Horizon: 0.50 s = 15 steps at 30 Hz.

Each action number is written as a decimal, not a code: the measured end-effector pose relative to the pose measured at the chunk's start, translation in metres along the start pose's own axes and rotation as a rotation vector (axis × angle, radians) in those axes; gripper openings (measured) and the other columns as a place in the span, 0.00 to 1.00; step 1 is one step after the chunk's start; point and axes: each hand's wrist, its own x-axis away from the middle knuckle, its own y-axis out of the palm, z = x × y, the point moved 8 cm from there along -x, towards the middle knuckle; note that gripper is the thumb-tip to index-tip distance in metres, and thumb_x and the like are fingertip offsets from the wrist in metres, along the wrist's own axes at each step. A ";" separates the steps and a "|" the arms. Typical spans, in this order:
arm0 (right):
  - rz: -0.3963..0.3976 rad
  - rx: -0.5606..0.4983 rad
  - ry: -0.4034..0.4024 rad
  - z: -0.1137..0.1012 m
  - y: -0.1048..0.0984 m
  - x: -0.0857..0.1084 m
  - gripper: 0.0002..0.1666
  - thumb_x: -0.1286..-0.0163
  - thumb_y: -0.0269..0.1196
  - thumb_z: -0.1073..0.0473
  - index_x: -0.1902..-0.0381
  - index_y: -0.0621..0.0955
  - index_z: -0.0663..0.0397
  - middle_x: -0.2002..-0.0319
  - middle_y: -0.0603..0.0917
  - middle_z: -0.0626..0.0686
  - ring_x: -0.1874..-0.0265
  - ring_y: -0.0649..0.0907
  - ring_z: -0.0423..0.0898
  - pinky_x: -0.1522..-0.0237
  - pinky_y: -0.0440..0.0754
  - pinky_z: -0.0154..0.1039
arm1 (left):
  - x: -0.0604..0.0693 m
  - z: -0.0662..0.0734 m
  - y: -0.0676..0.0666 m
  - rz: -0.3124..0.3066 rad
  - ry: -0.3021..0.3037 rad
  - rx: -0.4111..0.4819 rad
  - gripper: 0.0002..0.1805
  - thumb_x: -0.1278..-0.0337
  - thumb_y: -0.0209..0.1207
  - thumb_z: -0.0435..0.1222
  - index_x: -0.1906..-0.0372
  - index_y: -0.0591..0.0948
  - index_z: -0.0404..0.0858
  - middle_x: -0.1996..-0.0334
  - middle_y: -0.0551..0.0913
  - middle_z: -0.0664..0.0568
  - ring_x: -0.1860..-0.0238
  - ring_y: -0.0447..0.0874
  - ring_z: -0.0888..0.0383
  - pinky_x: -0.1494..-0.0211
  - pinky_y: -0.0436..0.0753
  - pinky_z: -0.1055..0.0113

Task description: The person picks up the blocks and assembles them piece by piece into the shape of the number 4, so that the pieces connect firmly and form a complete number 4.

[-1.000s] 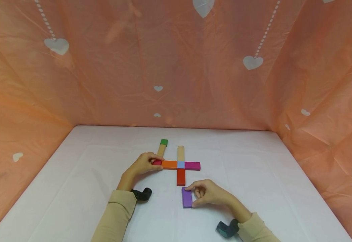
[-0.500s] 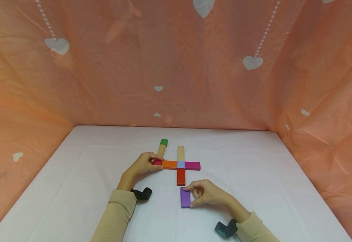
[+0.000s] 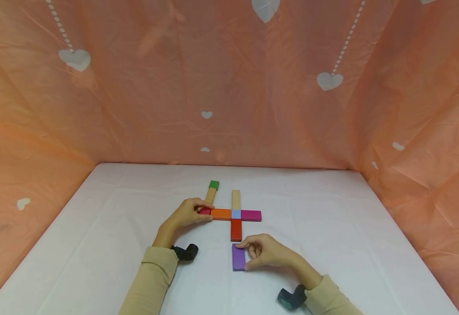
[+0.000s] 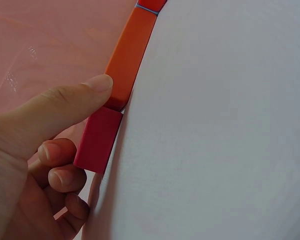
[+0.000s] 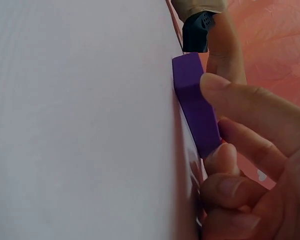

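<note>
In the head view, several flat coloured blocks lie joined on the white table. My left hand (image 3: 187,212) pinches the left end of the orange block (image 3: 221,214), beside the crimson block (image 4: 99,140). Its thumb lies at the orange side in the left wrist view; its index finger is hidden there. My right hand (image 3: 269,251) holds the purple block (image 3: 238,258) between thumb and index finger, at its right side. A small gap parts this block from the red block (image 3: 236,230) above it. At the cross's centre is a light blue block (image 3: 235,214).
A magenta block (image 3: 251,215) extends right from the cross, and a plain wooden block (image 3: 235,200) points away. Left of that, another wooden block (image 3: 210,195) leans slightly, with a green block (image 3: 214,184) at its far end. An orange curtain (image 3: 229,87) surrounds the table (image 3: 316,201).
My right hand has slid the purple block a little to the left, so it now lies below the red block. The left hand and the other blocks have stayed in place.
</note>
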 end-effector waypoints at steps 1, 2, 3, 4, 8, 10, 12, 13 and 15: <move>0.000 0.000 -0.002 0.000 0.000 0.000 0.26 0.47 0.72 0.66 0.49 0.80 0.68 0.81 0.71 0.62 0.80 0.69 0.29 0.75 0.67 0.23 | 0.000 0.000 0.000 0.000 -0.002 0.001 0.16 0.50 0.69 0.35 0.55 0.86 0.36 0.57 0.84 0.41 0.60 0.71 0.57 0.54 0.71 0.69; -0.001 0.000 -0.004 0.000 0.000 -0.001 0.26 0.47 0.72 0.66 0.49 0.80 0.69 0.81 0.71 0.62 0.80 0.69 0.29 0.75 0.67 0.23 | 0.000 0.000 0.000 -0.001 -0.004 0.001 0.16 0.50 0.69 0.35 0.55 0.86 0.36 0.56 0.84 0.41 0.60 0.71 0.57 0.54 0.71 0.69; 0.001 0.001 -0.004 0.000 0.000 -0.001 0.27 0.48 0.72 0.66 0.49 0.80 0.69 0.81 0.71 0.63 0.80 0.69 0.29 0.75 0.67 0.23 | 0.000 0.000 0.000 -0.001 -0.005 0.002 0.16 0.50 0.69 0.35 0.55 0.86 0.36 0.56 0.84 0.41 0.60 0.71 0.57 0.54 0.71 0.68; 0.002 0.001 -0.004 0.000 0.000 -0.001 0.27 0.48 0.72 0.66 0.49 0.80 0.69 0.81 0.71 0.63 0.81 0.69 0.29 0.75 0.67 0.23 | 0.000 -0.001 0.000 -0.001 -0.004 0.004 0.16 0.50 0.69 0.35 0.55 0.86 0.36 0.56 0.84 0.41 0.60 0.71 0.57 0.54 0.71 0.68; 0.007 -0.002 0.004 -0.001 0.000 -0.002 0.27 0.48 0.72 0.67 0.50 0.80 0.69 0.82 0.71 0.62 0.81 0.68 0.29 0.75 0.67 0.23 | 0.000 -0.001 0.000 -0.002 0.003 0.007 0.16 0.51 0.69 0.36 0.55 0.86 0.36 0.57 0.84 0.41 0.61 0.71 0.58 0.55 0.71 0.70; 0.010 0.000 0.009 -0.001 0.000 -0.002 0.27 0.48 0.72 0.67 0.50 0.80 0.69 0.82 0.71 0.61 0.81 0.68 0.29 0.75 0.66 0.23 | 0.000 -0.001 0.000 -0.004 0.006 0.010 0.16 0.51 0.69 0.36 0.55 0.86 0.36 0.58 0.84 0.42 0.62 0.69 0.58 0.57 0.69 0.70; 0.013 0.003 0.010 -0.001 0.000 -0.002 0.27 0.49 0.72 0.67 0.50 0.80 0.69 0.82 0.71 0.59 0.81 0.68 0.29 0.75 0.66 0.23 | 0.000 0.000 0.000 -0.005 0.008 0.011 0.16 0.51 0.69 0.36 0.55 0.86 0.36 0.59 0.83 0.42 0.63 0.69 0.58 0.58 0.68 0.71; 0.014 0.006 0.011 -0.001 0.001 -0.002 0.27 0.49 0.73 0.67 0.50 0.80 0.69 0.82 0.71 0.59 0.81 0.68 0.29 0.75 0.66 0.23 | 0.000 0.000 0.000 -0.004 0.008 0.012 0.16 0.51 0.69 0.36 0.55 0.86 0.36 0.59 0.83 0.42 0.62 0.69 0.58 0.58 0.69 0.71; 0.016 0.011 0.009 -0.002 0.001 -0.003 0.26 0.49 0.73 0.67 0.50 0.80 0.69 0.83 0.71 0.58 0.81 0.68 0.29 0.76 0.66 0.23 | 0.000 0.000 0.000 -0.002 0.006 0.011 0.16 0.51 0.69 0.36 0.55 0.86 0.36 0.58 0.84 0.42 0.62 0.70 0.58 0.57 0.69 0.71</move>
